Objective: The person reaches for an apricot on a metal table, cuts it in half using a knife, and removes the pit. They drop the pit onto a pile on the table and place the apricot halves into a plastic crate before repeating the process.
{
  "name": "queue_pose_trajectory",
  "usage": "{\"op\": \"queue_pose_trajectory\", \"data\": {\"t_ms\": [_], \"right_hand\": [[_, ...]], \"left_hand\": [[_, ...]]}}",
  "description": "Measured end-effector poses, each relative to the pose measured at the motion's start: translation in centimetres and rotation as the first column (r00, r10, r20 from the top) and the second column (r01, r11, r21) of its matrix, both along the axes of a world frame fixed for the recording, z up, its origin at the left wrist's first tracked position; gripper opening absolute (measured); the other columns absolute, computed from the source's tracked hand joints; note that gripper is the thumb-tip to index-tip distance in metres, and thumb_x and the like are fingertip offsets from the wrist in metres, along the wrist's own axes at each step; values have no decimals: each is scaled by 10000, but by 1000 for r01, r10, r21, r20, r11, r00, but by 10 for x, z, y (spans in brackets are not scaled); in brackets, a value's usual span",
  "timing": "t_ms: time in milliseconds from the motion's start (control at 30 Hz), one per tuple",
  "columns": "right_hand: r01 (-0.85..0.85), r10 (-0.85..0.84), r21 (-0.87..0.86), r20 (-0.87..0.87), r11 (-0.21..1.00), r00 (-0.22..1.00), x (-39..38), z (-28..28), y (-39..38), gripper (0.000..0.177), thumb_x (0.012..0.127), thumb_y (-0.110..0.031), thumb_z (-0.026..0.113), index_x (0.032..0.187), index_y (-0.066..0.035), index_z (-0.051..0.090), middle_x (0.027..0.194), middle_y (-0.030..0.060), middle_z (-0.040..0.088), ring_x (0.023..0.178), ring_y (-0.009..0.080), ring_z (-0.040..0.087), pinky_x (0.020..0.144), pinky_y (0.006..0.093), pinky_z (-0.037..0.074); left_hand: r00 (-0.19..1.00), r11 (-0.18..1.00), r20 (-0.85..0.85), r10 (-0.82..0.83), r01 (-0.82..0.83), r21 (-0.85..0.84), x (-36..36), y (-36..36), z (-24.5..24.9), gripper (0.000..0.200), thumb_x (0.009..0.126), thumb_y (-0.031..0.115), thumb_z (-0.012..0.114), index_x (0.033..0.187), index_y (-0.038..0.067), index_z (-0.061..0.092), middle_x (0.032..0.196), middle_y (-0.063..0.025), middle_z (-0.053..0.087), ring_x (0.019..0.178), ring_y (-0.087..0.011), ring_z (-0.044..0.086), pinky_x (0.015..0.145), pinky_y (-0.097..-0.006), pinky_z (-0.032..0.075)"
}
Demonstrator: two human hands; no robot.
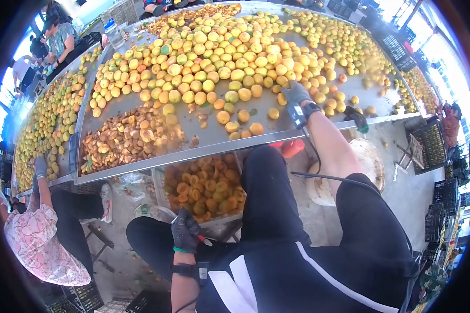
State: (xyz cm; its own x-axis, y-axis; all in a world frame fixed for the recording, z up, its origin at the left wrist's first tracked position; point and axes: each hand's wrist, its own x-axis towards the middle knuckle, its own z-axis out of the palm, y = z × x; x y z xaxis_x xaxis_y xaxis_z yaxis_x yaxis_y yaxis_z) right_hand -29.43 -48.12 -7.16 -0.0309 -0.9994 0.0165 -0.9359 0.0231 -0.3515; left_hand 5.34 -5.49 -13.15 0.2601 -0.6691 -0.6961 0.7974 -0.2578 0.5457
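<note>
The table (pixel 381 101) is bare sheet metal, dull grey and smooth, a bit smeared. The apricots (pixel 214 57) have that matt, velvety skin, while the cut halves (pixel 125 138) look wet and ragged. The left hand (pixel 185 232) is in a dark, rubbery matt glove, closed round a red-handled tool (pixel 200 239) — plastic by the look. The right hand (pixel 296 94) wears a grey cloth glove. The crates (pixel 433 143) are black plastic lattice, the floor (pixel 407 193) rough pale concrete, the trousers (pixel 297 250) smooth black synthetic cloth.
</note>
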Motion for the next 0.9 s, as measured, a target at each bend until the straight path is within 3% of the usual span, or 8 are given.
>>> {"op": "queue_pose_trajectory", "data": {"t_ms": [233,300,400,533,600,700,833,900], "right_hand": [[75,45,-189,558,979,829,20,4,28,372,861,-255,676,1158,-46,589,1123,151,622,1017,269,599,884,359,498],[-49,82,-75,983,996,161,32,11,58,350,905,-219,633,1202,-44,574,1140,118,624,988,214,605,809,341,517],[-485,-331,82,827,871,-455,59,57,149,370,958,-238,572,1263,-33,534,1141,112,610,937,210,615,733,310,524],[-765,-140,106,990,635,21,103,65,254,407,984,-277,549,1307,-32,513,1034,85,615,931,166,613,719,282,514],[-798,54,128,979,589,197,123,53,287,403,917,-201,669,1268,-40,553,977,50,618,930,130,606,781,253,497],[-784,202,17,962,620,181,146,32,321,324,893,-106,689,1195,-34,597,994,35,605,930,119,590,829,241,480],[-800,333,-205,943,563,-7,143,31,324,150,899,-27,652,1047,-13,633,1021,41,598,949,124,575,876,252,458],[-823,208,-150,977,548,-39,138,45,325,125,892,-23,651,1015,-10,629,1030,48,596,957,136,575,888,273,454]], "left_hand": [[982,986,87,-167,163,45,-10,-6,1,197,941,231,616,788,175,505,560,58,404,404,-82,372,370,-236,297],[979,984,105,-175,169,63,-16,-10,10,171,941,194,612,801,155,521,563,57,420,405,-75,380,366,-229,299],[921,966,293,-258,242,91,-22,-19,35,184,922,194,640,776,145,539,580,56,451,423,-68,415,377,-222,321],[752,931,572,-328,360,60,-31,-33,58,157,899,217,664,817,114,581,608,5,528,475,-139,510,441,-268,415],[70,879,992,-106,472,61,-33,-33,48,161,866,197,685,898,69,594,654,-78,582,579,-251,580,551,-343,486],[-291,855,957,-6,494,156,-47,-21,69,228,847,195,694,961,31,582,753,-137,613,685,-333,595,648,-388,505],[-59,776,992,-113,618,125,-39,2,100,263,839,171,719,1047,66,597,802,-103,622,641,-181,615,578,-300,496],[777,739,301,-554,625,-252,-35,16,122,329,830,165,720,1116,76,585,807,-118,629,521,-152,563,457,-247,435]]}}
